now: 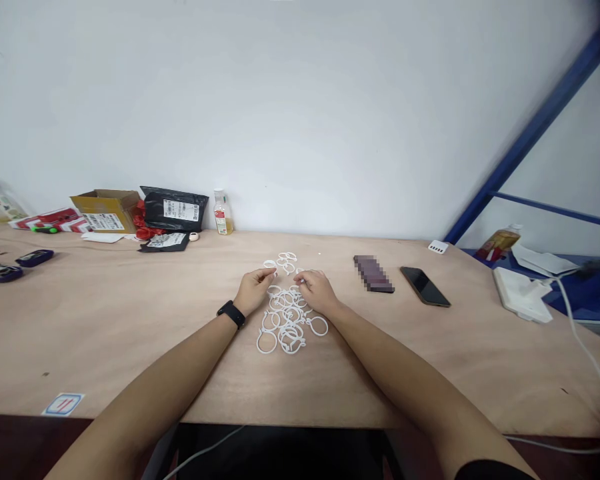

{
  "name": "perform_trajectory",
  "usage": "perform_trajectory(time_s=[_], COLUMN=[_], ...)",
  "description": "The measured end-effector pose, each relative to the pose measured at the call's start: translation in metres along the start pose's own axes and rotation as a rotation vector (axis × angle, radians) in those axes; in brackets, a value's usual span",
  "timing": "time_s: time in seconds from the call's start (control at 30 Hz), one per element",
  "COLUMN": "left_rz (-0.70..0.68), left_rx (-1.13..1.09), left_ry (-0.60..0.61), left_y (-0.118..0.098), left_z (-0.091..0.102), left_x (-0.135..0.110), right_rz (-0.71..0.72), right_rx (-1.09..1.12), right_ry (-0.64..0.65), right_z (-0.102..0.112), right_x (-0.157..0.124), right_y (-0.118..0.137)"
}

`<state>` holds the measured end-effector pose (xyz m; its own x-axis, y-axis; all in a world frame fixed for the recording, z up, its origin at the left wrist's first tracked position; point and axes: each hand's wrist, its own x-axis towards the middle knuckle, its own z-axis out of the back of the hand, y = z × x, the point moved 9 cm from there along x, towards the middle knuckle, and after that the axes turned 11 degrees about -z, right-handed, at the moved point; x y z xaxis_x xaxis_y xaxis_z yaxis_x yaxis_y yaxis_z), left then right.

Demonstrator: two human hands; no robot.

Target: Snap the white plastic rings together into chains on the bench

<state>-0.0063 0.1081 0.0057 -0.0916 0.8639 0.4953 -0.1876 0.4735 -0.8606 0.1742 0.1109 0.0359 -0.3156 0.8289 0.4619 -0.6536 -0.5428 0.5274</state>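
Observation:
White plastic rings with small eyelets (291,313) lie heaped on the wooden table between my forearms. A few more rings (287,261) sit just beyond my fingertips. My left hand (254,289), with a black watch on its wrist, is closed in a pinch at a white ring (269,264). Opposite it, my right hand (317,291) is pinched too, and part of a white ring (300,271) shows behind its fingers. The hands are a short gap apart, and the fingers hide much of what they hold.
Two phones (424,287) lie to the right, one of them pixelated. Farther right is a white device (523,295) with a cable. At the back left stand a cardboard box (113,207), a black parcel bag (175,210) and a bottle (223,213). A blue frame (535,127) rises at right.

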Motion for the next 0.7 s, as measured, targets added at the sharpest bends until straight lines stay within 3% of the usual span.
perform_trajectory(time_s=[0.33,0.5,0.7], left_rz=[0.04,-0.026,0.022], left_rx=[0.008,0.034,0.016], left_ry=[-0.043,0.018,-0.005], left_y=[-0.001,-0.007,0.004], left_z=[0.004,-0.001,0.0], left_x=[0.0,0.001,-0.001], right_rz=[-0.004,0.003,0.001], right_rx=[-0.006,0.002,0.001], right_ry=[0.0,-0.005,-0.002], right_z=[-0.002,-0.002,-0.001], right_x=[0.0,0.0,0.0], right_y=[-0.003,-0.003,-0.001])
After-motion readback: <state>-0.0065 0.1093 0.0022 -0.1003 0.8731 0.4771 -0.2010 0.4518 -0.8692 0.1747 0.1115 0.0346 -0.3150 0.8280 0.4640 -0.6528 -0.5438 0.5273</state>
